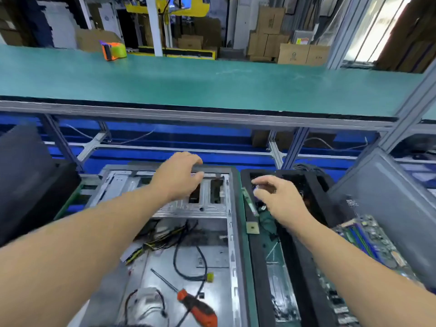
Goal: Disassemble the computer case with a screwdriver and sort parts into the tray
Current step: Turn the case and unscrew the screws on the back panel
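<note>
An open grey computer case (232,223) lies flat in front of me, with loose cables inside. My left hand (178,177) grips the case's far top edge, fingers curled over it. My right hand (278,199) hovers over the black tray (256,260) to the right of the case and pinches a small pale part between thumb and fingers. An orange-handled screwdriver (197,308) lies loose on the case floor near me. A green circuit strip (250,204) leans at the tray's left wall.
A motherboard (368,241) sits right of the tray, beside a grey side panel (389,199). A dark panel (26,175) stands at the left. A green shelf (212,83) above carries an orange tape dispenser (113,50).
</note>
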